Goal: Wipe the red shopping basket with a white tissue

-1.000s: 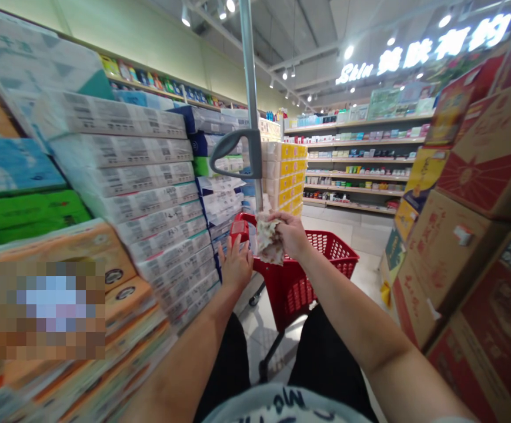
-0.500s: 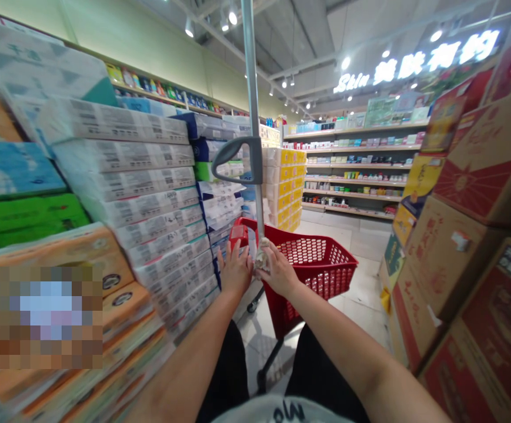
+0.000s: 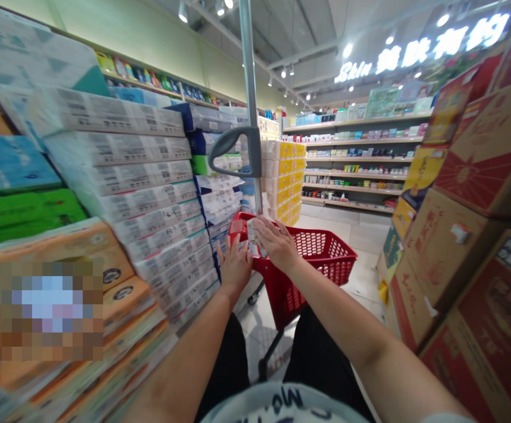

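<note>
A red plastic shopping basket cart [image 3: 326, 247] stands in front of me, with a tall metal pole [image 3: 248, 70] rising at its near end. A grey loop handle [image 3: 233, 154] juts left from that pole. My right hand [image 3: 281, 244] presses a crumpled whitish patterned cloth [image 3: 253, 230] against the area at the pole's base, fingers closed over it. Close beside it, my left hand [image 3: 236, 264] has its fingers apart at the red handle end [image 3: 237, 225] of the cart. Whether its fingertips touch the cart is hard to tell.
Stacked tissue packs [image 3: 149, 158] line the left side, with orange packs [image 3: 109, 252] nearer. Cardboard cartons [image 3: 462, 247] are piled on the right. Behind the cart are yellow-and-white packs [image 3: 290, 182] and stocked shelves [image 3: 356, 158]. Pale floor tiles [image 3: 361, 288] run between.
My right hand and the cloth have moved up and slightly left toward the red handle end. My left hand has shifted slightly, its fingers still apart. The view has tilted a little.
</note>
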A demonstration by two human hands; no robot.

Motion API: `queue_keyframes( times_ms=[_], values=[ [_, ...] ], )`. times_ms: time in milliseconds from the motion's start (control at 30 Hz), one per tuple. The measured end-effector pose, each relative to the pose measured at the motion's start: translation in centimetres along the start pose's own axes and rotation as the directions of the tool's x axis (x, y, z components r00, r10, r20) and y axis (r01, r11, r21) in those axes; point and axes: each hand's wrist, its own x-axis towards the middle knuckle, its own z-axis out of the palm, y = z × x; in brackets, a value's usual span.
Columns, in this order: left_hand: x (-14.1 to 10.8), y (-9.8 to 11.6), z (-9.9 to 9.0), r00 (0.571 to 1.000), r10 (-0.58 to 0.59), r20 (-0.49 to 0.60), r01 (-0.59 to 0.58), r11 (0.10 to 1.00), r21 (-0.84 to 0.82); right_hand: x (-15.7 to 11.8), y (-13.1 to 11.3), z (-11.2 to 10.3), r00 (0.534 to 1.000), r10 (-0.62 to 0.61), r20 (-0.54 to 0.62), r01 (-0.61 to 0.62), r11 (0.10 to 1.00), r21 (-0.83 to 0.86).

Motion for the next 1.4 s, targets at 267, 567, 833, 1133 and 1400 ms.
queue_keyframes(
  times_ms=[267, 567, 833, 1133, 1400],
  values=[
    [0.2, -0.2, -0.3, 0.999, -0.005, 0.032, 0.005, 1.000, -0.018, -4.5, 0.1, 3.2, 0.983, -0.116, 0.145, 0.131, 0.987, -0.097],
    [0.0, -0.4, 0.3, 0.998, 0.060, 0.010, -0.059, 0.997, -0.051, -3.4, 0.2, 1.3, 0.987, -0.081, 0.138, 0.086, 0.996, -0.027],
    [0.4, -0.3, 0.3, 0.998, 0.066, 0.011, -0.065, 0.995, -0.070, -0.9, 0.6, 0.0, 0.999, 0.007, 0.049, -0.004, 0.998, -0.056],
    [0.2, 0.0, 0.2, 0.997, 0.073, 0.007, -0.072, 0.994, -0.082, -2.8, 0.1, 0.8, 0.999, 0.029, 0.025, -0.027, 0.995, -0.092],
    [0.5, 0.1, 0.3, 0.995, 0.099, -0.013, -0.100, 0.989, -0.107, -1.0, 0.8, -0.5, 0.994, 0.106, 0.030, -0.105, 0.994, -0.021]
  ],
)
